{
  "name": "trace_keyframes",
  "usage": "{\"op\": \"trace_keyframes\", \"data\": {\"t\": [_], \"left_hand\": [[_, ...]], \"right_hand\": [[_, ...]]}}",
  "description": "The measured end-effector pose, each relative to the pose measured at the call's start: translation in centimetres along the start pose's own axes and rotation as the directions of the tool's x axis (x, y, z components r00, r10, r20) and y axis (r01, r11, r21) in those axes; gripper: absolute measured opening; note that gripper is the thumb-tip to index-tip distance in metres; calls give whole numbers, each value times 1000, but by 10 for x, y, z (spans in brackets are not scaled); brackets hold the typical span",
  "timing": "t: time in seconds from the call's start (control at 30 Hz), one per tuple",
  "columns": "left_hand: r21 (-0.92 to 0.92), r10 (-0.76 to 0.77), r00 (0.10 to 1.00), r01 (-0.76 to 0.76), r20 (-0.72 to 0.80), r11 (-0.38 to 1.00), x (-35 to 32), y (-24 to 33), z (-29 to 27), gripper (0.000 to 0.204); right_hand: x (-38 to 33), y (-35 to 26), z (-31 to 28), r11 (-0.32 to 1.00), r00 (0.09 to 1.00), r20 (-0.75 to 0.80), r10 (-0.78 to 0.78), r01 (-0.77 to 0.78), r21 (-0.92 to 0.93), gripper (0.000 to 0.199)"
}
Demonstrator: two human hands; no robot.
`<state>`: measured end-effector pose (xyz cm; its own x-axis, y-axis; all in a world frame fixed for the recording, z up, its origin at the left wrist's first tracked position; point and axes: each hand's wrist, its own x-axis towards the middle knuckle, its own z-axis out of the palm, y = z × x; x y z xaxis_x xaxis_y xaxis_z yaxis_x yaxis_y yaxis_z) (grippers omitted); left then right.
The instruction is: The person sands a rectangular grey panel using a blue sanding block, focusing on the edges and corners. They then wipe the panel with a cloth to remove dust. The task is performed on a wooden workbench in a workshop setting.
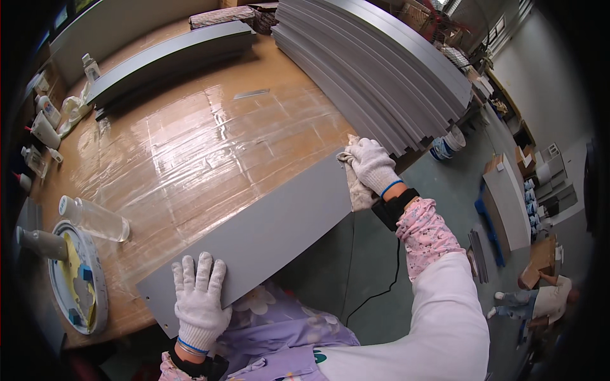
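Observation:
A long flat grey panel (267, 225) lies along the near edge of the table, slanting up to the right. My left hand (200, 298), in a white knit glove, rests flat on the panel's left end with its fingers spread. At the panel's far right end my right hand (373, 165), gloved the same way, is closed on a crumpled whitish cloth (359, 192). Part of the cloth hangs down over the panel's end, and the rest is hidden under the fingers. Small holes show near the panel's left corner.
Stacked grey panels (375, 70) fill the table's right side; a smaller stack (171, 57) lies at the back. On the left stand a clear bottle (95, 217), a round lid (95, 267) with yellow residue and several squeeze bottles (44, 130). A person (549, 298) carries a carton at far right.

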<state>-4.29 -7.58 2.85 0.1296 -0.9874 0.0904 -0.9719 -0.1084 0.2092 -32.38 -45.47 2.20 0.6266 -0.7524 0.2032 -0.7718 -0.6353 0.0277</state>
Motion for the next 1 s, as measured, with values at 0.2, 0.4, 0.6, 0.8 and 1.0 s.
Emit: {"op": "trace_keyframes", "data": {"t": [0.2, 0.4, 0.6, 0.8, 1.0], "left_hand": [[-3, -17, 1000, 17, 4, 1000, -2, -1, -1, 86], [2, -12, 1000, 12, -3, 1000, 0, 0, 1, 85], [8, -29, 1000, 29, 1, 1000, -2, 0, -2, 86], [29, -6, 1000, 7, -9, 1000, 1, 2, 3, 89], [61, -49, 998, 47, 34, 997, -4, 1, 4, 95]], "right_hand": [[-16, 7, -8, 999, 995, 93, -47, 45, 26, 24], [26, -1, -1, 996, 996, 21, -84, 84, 33, 21], [-4, 6, -6, 998, 995, 99, -34, 28, 62, 22], [19, -29, 13, 990, 999, 9, -52, 53, -130, 19], [-105, -161, -32, 880, 916, 56, -398, 364, 306, 25]]}}
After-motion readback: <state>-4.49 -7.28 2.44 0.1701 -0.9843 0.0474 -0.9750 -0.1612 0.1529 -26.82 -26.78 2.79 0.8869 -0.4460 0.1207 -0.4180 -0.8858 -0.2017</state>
